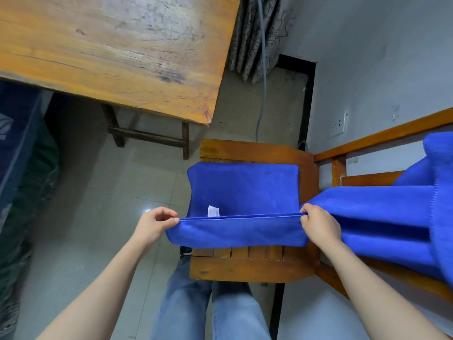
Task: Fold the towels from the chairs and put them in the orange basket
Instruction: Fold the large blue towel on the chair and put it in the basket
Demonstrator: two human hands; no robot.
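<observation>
Head view only.

Both hands are closed in pinch grips on the same blue towel (242, 192). Left hand (157, 224) holds the left end of the near edge, right hand (318, 224) the right end, with the cloth taut between them.

The towel sits on the wooden chair seat (245, 266), directly in front of the person. The far part lies flat on the slats. The near part hangs from the held line as a short flap over the seat front. The held line looks like two layers together, so I'd say the fold is in progress. The white label (213, 211) shows just behind that line, left of centre.

Key relation: the held edge runs left-right, parallel to the seat front, with one hand on each end and neither nearer. The towel's long axis looks left-right too, with the short side pointing away from the person. The next fold likely means carrying the held edge away toward the far edge, or bringing one end over to the other.

The second towel (382, 217) is draped over the neighbouring chair's rails on the right, its near end right beside the right hand. Contact is unclear.

The worktop (110, 45) is at the upper left, well apart from the towels. The orange basket is not in view.
</observation>
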